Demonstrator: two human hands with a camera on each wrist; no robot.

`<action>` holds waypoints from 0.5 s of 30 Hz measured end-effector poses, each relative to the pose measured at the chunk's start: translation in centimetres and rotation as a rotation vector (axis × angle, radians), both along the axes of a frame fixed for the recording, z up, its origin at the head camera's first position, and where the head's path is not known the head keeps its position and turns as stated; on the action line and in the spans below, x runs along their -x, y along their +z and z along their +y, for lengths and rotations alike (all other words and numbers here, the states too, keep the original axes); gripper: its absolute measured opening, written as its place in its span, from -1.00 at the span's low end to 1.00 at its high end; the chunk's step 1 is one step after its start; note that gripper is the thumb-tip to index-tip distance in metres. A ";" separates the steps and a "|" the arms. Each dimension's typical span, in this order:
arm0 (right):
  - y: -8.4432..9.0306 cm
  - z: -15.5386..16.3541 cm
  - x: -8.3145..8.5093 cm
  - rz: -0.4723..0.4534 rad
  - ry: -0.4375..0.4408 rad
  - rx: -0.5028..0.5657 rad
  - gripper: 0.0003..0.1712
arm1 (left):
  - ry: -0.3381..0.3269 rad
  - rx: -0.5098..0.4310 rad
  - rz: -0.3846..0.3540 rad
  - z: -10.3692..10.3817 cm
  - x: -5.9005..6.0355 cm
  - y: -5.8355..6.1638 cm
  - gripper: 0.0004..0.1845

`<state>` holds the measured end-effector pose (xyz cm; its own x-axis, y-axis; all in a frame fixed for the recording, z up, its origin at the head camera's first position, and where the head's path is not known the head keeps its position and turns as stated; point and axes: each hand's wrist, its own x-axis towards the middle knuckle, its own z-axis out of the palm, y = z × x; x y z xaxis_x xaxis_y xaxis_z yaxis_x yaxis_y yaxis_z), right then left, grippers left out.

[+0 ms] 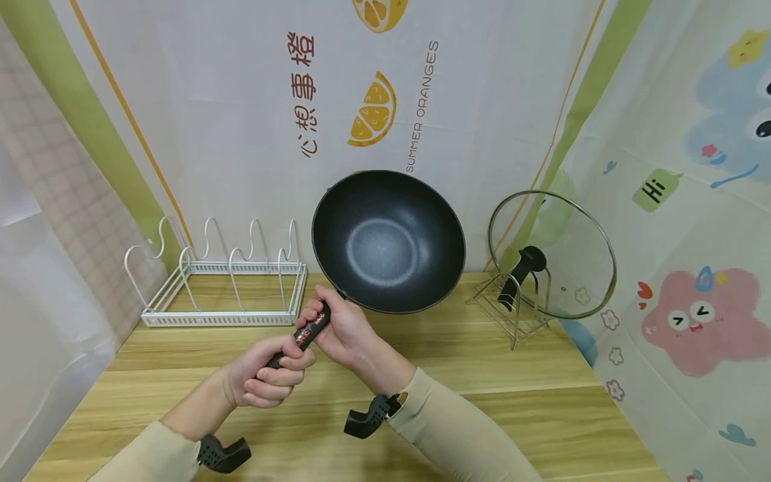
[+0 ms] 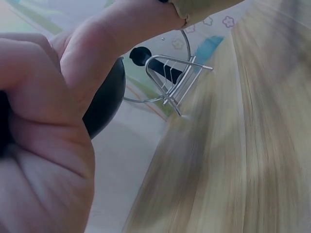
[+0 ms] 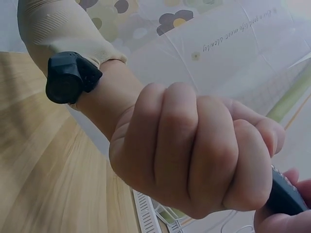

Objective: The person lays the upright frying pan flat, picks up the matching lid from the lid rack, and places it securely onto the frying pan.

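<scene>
Black wrist-mounted camera units (image 1: 224, 454) sit nearest, one on each beige-sleeved forearm. Just beyond, left hand (image 1: 265, 380) curled tight around the rear end of the black wok handle with red markings (image 1: 303, 335); right hand (image 1: 338, 326) wrapped around the same handle closer to the pan, fingers closed. The right wrist view shows the left hand's knuckles bunched in a fist over the dark handle. Black non-stick round wok (image 1: 388, 241) is held tilted up above the light wooden tabletop (image 1: 482, 402), inside facing the camera. Left of the wok, white wire pot rack (image 1: 223, 281) stands on the table. Right of the wok, round glass lid with black knob (image 1: 551, 254) leans upright in a silver wire stand (image 1: 512, 311). Behind the wok, white backdrop with orange slices (image 1: 373, 114).
</scene>
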<state>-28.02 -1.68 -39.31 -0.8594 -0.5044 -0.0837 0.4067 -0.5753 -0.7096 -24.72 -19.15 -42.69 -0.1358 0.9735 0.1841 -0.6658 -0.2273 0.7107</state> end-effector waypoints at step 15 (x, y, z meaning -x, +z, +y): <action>-0.5 -0.4 0.0 -0.063 -0.090 -0.023 -0.56 | -0.019 0.017 0.005 -0.3 0.6 -0.6 -0.72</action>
<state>-28.03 -2.06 -39.79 -0.8938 -0.4225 -0.1501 0.3986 -0.5953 -0.6977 -25.34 -19.43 -43.28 -0.1160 0.9789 0.1680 -0.6666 -0.2021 0.7175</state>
